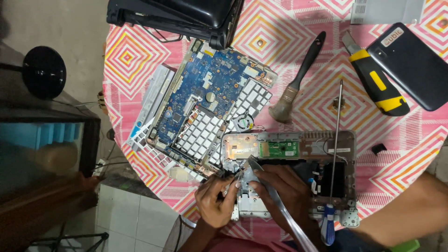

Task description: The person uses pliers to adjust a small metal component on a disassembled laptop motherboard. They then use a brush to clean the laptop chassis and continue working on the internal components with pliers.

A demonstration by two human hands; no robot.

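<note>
My left hand [215, 200] and my right hand [285, 191] meet at the near edge of a round table, over an opened laptop base shell [326, 144]. Both pinch a small silvery metal part [246, 177] at the shell's left corner. My right hand also touches a clear plastic strip [289, 219] that runs down toward me. A green touchpad board [284, 149] and a copper-coloured plate [240, 145] show inside the shell, just beyond my fingers.
A blue motherboard [200, 88] lies on a white keyboard frame [205, 130]. A long screwdriver with a blue handle [332, 186] rests across the shell. A brush [296, 81], a yellow-black utility knife [378, 81], a black flat case [413, 65] and a black laptop lid [186, 14] lie further back.
</note>
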